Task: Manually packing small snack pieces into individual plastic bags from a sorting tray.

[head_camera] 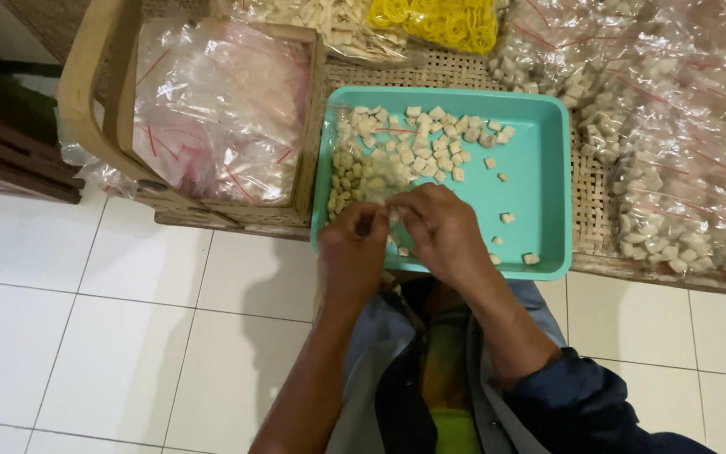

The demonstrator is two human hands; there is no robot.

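Over the near edge of the teal tray, your two hands work one small clear bag of pale snack pieces.

Your left hand and right hand meet fingertip to fingertip, both pinching the bag's mouth; it looks like the filling or closing step, so the next move likely calls for a steady grip. Count: one tray, one bag in hand, several dozen loose pieces, one wooden crate of empty bags, one heap of yellow rubber bands, many filled packets on your right.

Home snack-packing spot: bagged snacks
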